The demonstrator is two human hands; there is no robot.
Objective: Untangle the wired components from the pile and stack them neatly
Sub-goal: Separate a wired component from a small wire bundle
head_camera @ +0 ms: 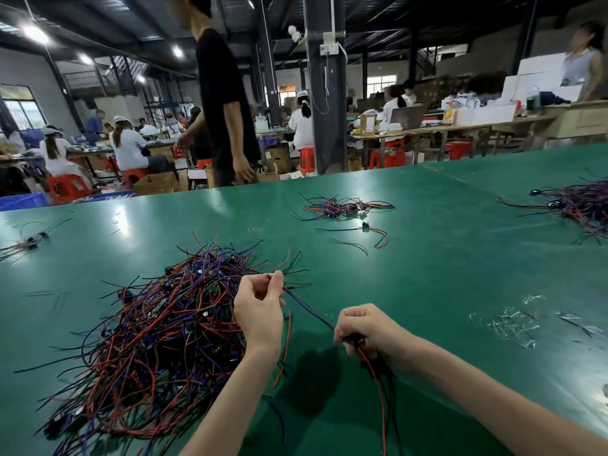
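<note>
At the far left of the green table (444, 258) lies a small bundle (26, 243) of wired parts, well apart from everything else. Nearer the person, left of centre, spreads the pile (158, 340): a thick tangle of red, blue and black wires with small dark parts and green boards caught in it.

The left hand (260, 311) is raised over the pile's right edge, its forearm coming up from the bottom middle of the view. The back of the hand faces the camera, the fingers are curled in, and thumb and forefinger pinch wire ends at the top of the hand. A blue wire (309, 311) runs straight and slanting down from this hand to the right hand (368, 330).

The right hand sits lower and closer, just above the table, knuckles up, its forearm reaching in from the lower right. Its fingers are curled tightly round a small dark part; what kind of part cannot be told. A red wire (378, 390) and black ones hang from under this fist towards the bottom edge.

Farther back, near the table's middle, lies a small stack (342, 207) of wired parts, with one loose part (364, 226) just in front of it. Clear plastic scraps (513, 324) lie to the right of the hands. Another heap (579, 202) of wires sits at the far right edge.
</note>
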